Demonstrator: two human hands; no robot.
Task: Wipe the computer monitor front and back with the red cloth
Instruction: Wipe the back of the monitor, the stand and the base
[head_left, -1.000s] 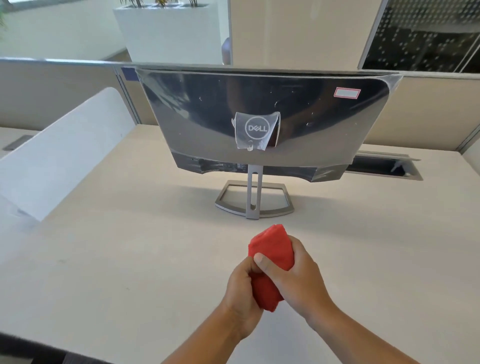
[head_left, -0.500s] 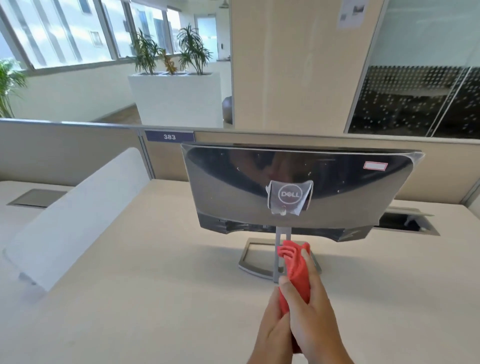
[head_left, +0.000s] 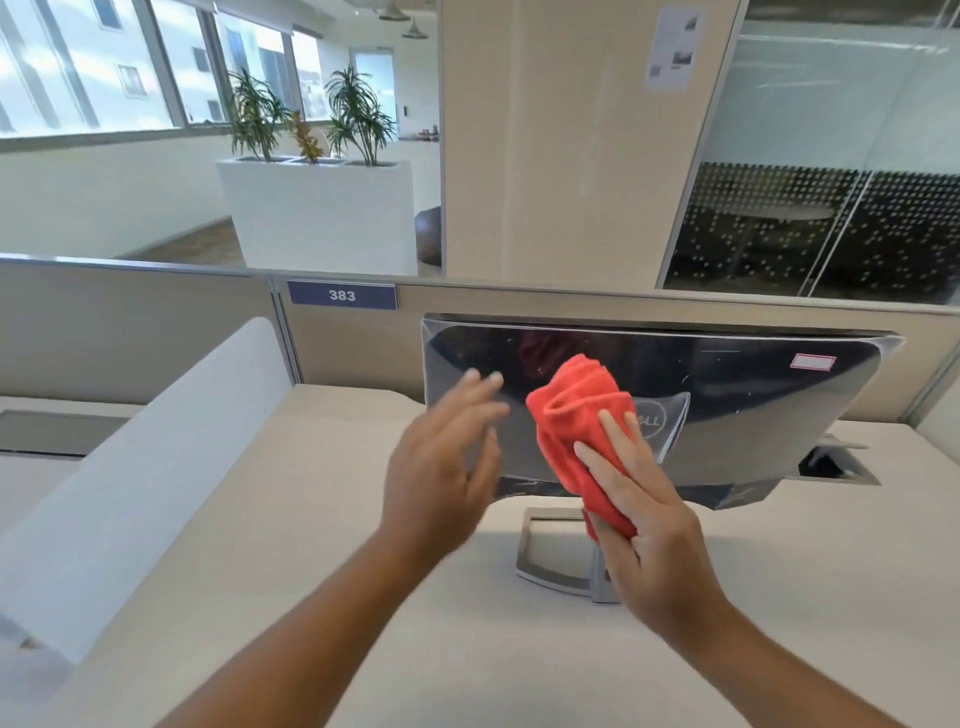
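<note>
A right hand (head_left: 654, 525) grips a bunched red cloth (head_left: 582, 431) before the monitor (head_left: 753, 405) back; beside it, the left hand (head_left: 441, 467) spreads empty.

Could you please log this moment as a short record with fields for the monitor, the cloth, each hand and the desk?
monitor: back side faces the camera, glossy, on a silver stand
red cloth: bunched, raised in front of the monitor's back near the logo; contact cannot be told
right hand: grips the cloth's lower part
left hand: open, fingers spread, blurred, apart from the cloth, before the monitor's left part
desk: pale top, white divider on the left
label: pink-edged sticker at the monitor's upper right
</note>
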